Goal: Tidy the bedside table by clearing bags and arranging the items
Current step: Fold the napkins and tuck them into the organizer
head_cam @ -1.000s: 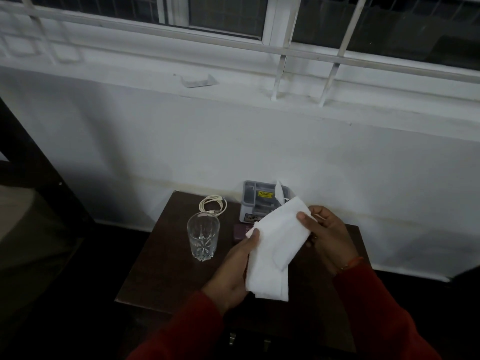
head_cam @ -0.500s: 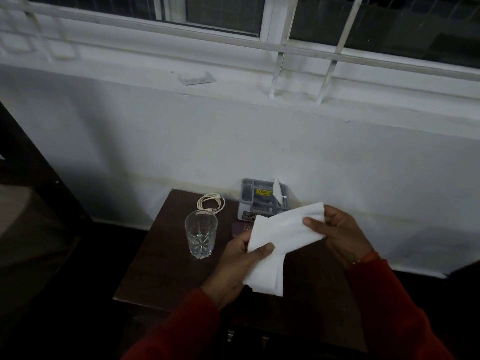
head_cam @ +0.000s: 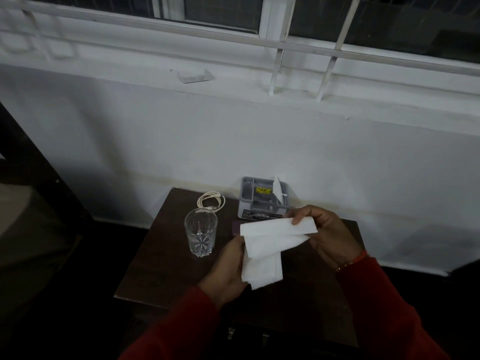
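Table: dark wooden bedside table [head_cam: 161, 268] stood against a white wall under a barred window.
Containers: empty glass [head_cam: 200, 236] at 9 o'clock of the tissue; grey organiser tray [head_cam: 250, 201] at 12, a white slip upright inside.
Tissue: white tissue [head_cam: 270, 242] held above the table, folded band running 9-to-3, tail hanging toward 6.
Hands: left hand [head_cam: 226, 271] gripped its lower edge; right hand [head_cam: 330, 235] pinched its right end.

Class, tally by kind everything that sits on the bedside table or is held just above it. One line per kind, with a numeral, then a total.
Drinking glass: 1
Coiled cable: 1
Grey organiser tray: 1
White folded tissue, held by both hands: 1
Small purple item, mostly hidden behind the tissue, kind unclear: 1
Total: 5
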`<act>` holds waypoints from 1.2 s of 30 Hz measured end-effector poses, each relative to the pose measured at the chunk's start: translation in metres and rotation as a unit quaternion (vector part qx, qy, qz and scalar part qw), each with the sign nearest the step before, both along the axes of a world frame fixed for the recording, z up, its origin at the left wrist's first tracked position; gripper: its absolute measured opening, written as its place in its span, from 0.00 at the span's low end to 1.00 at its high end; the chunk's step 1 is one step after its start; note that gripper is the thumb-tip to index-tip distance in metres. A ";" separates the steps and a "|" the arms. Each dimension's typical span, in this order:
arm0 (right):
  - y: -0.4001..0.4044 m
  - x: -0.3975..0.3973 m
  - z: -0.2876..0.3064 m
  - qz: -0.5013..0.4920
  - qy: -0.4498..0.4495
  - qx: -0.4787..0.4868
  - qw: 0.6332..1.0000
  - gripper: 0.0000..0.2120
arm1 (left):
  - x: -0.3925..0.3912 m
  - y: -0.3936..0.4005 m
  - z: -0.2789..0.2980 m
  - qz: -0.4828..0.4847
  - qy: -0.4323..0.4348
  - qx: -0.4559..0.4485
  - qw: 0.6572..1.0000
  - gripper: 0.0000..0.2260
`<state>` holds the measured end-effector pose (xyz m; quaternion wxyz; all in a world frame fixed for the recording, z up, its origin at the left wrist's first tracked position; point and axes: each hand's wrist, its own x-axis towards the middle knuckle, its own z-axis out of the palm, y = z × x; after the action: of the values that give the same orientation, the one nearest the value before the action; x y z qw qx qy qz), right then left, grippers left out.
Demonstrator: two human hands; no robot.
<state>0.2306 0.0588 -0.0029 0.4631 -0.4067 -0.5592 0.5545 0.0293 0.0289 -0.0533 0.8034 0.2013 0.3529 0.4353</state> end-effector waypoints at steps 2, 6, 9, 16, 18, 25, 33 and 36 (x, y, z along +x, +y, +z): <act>-0.001 0.002 -0.001 0.026 -0.041 0.034 0.998 0.19 | -0.002 0.001 0.008 0.007 -0.048 -0.040 0.998 0.26; 0.001 0.008 -0.004 0.031 -0.084 0.042 0.995 0.19 | -0.002 0.003 0.010 0.007 -0.037 -0.022 0.999 0.39; 0.003 0.010 -0.004 0.029 -0.095 0.036 0.994 0.08 | 0.002 0.002 0.006 -0.006 0.035 0.022 0.999 0.33; 0.006 0.017 -0.010 0.023 -0.111 0.038 0.993 0.10 | 0.004 -0.002 0.006 -0.013 0.125 0.051 0.991 0.23; 0.006 0.017 -0.009 0.030 -0.112 0.044 0.992 0.08 | 0.004 -0.004 0.006 -0.015 0.149 0.067 0.986 0.17; -0.003 0.013 0.005 -0.018 0.074 -0.162 0.984 0.15 | 0.002 -0.001 -0.003 0.062 0.180 0.077 0.979 0.12; 0.001 -0.005 -0.002 -0.108 -0.104 -0.128 0.980 0.12 | 0.006 0.001 -0.005 0.084 0.197 0.069 0.974 0.10; 0.010 -0.005 0.003 -0.194 -0.054 -0.109 0.974 0.08 | 0.005 0.004 -0.007 0.086 0.226 0.055 0.969 0.09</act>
<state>0.2257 0.0692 0.0004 0.4839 -0.5843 -0.4301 0.4893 0.0341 0.0326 -0.0602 0.6502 0.3070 0.5166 0.4649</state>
